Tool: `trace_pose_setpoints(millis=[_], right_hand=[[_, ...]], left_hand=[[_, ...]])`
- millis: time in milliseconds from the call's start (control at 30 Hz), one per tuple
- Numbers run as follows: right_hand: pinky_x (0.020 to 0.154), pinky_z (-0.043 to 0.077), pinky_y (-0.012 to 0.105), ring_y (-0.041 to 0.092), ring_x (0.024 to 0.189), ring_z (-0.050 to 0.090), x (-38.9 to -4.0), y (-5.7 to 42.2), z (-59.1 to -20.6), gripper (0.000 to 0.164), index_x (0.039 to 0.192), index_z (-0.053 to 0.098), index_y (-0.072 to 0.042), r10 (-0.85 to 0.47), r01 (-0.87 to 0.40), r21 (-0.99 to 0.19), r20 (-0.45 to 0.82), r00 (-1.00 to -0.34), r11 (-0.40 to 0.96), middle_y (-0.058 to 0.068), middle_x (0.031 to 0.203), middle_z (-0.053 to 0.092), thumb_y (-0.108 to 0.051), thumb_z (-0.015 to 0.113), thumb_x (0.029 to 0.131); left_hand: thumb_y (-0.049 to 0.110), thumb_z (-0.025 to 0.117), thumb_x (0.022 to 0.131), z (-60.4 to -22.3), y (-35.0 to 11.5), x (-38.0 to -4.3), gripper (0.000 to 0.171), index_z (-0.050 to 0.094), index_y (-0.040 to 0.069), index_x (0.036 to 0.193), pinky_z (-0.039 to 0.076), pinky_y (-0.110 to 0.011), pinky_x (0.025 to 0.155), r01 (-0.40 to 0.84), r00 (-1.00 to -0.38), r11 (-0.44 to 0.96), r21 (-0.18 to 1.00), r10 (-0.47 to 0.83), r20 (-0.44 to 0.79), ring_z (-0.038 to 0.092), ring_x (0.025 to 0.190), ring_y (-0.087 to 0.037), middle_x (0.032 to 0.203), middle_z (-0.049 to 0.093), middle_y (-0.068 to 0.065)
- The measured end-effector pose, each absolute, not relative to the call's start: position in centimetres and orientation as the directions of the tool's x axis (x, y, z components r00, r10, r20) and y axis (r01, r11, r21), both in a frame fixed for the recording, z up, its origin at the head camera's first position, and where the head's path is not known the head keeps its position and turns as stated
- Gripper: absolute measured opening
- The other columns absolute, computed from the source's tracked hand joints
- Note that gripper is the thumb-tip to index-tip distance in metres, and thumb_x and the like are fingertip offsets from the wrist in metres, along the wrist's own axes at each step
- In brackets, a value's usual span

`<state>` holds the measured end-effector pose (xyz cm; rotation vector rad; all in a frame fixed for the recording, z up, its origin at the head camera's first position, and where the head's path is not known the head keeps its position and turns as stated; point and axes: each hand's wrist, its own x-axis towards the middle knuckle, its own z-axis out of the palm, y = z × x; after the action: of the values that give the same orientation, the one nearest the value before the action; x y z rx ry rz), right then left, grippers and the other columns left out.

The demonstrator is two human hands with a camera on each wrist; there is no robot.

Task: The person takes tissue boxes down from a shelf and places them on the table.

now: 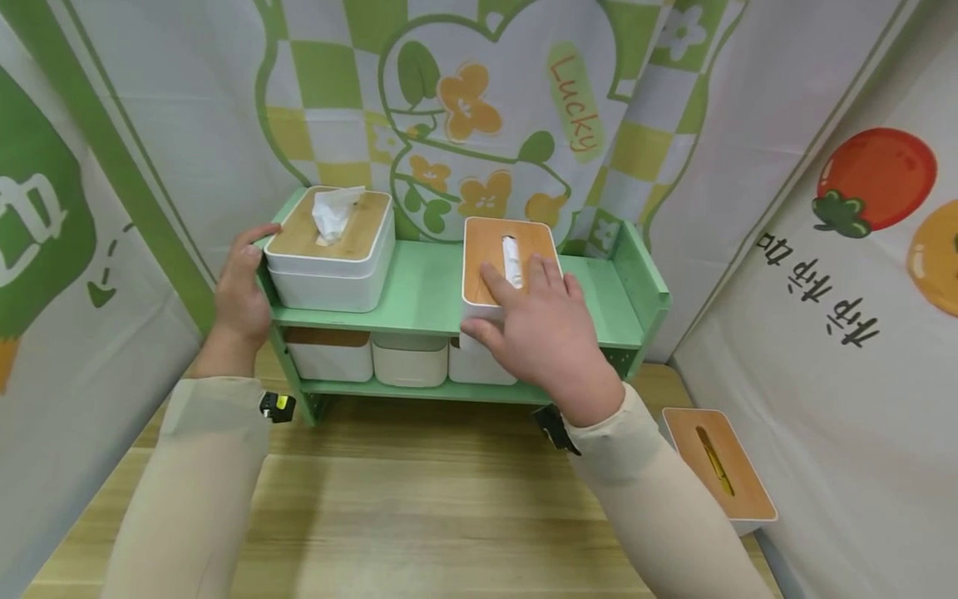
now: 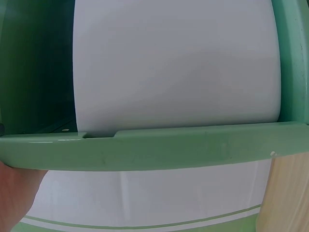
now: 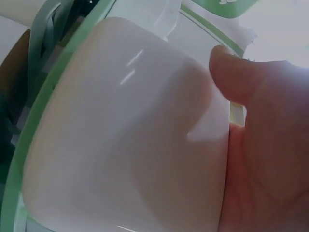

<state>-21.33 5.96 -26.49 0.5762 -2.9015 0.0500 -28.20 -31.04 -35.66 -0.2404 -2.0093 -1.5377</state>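
Note:
A green two-tier shelf (image 1: 427, 279) stands before me. My left hand (image 1: 243, 287) grips its left side panel, fingers over the upper edge; only part of that hand (image 2: 19, 193) shows in the left wrist view. Next to it, a white tissue box (image 1: 325, 287) with a wooden lid and raised tissue sits on the upper tier. Further right on this tier is a second tissue box (image 1: 479, 241) with an orange-brown lid. My right hand (image 1: 550, 333) rests on its lid, fingers spread beside the slot. The thumb lies by the box's white front (image 3: 130, 130).
On the lower tier stand a white box with a brown top (image 1: 329, 358), a cream box (image 1: 410, 362) and another white box (image 1: 479, 366). A tissue box with a gold slot (image 1: 737, 482) is at the right on the wooden surface (image 1: 419, 499). Printed curtains surround the shelf.

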Motion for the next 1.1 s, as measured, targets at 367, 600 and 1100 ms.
trace_pose_setpoints(millis=[367,600,1100], right_hand=[[0.111,0.017,0.058,0.037,0.145,0.021,-20.6,6.8,-26.2,0.071,0.157,0.033,-0.035,-0.366,-0.375,-0.016,0.183,-0.913,0.927,0.028,0.153,0.030,-0.069,0.042,0.095],[0.111,0.019,0.057,0.037,0.145,0.020,-20.4,7.4,-26.1,0.069,0.155,0.034,-0.038,-0.369,-0.378,-0.018,0.176,-0.913,0.926,0.027,0.153,0.031,-0.070,0.044,0.095],[0.096,0.042,0.055,0.035,0.124,0.052,-20.1,12.8,-27.3,0.082,0.155,0.034,-0.010,-0.093,-0.187,-0.565,0.191,-0.977,0.804,0.018,0.140,0.052,-0.068,0.039,0.097]], left_hand=[[0.030,0.019,0.104,-35.4,-30.7,-27.8,0.055,0.046,0.003,0.144,0.012,-0.031,0.111,0.486,-0.803,0.312,0.816,-0.209,0.558,0.029,0.138,-0.015,0.152,0.037,-0.013],[0.030,0.020,0.104,-35.5,-30.7,-27.9,0.055,0.049,0.003,0.142,0.013,-0.030,0.111,0.502,-0.791,0.305,0.810,-0.216,0.572,0.031,0.137,-0.015,0.151,0.040,-0.013],[0.030,0.017,0.104,-35.4,-30.9,-27.8,0.056,0.045,0.004,0.145,0.012,-0.031,0.111,0.459,-0.816,0.333,0.824,-0.208,0.539,0.028,0.139,-0.016,0.153,0.037,-0.013]])
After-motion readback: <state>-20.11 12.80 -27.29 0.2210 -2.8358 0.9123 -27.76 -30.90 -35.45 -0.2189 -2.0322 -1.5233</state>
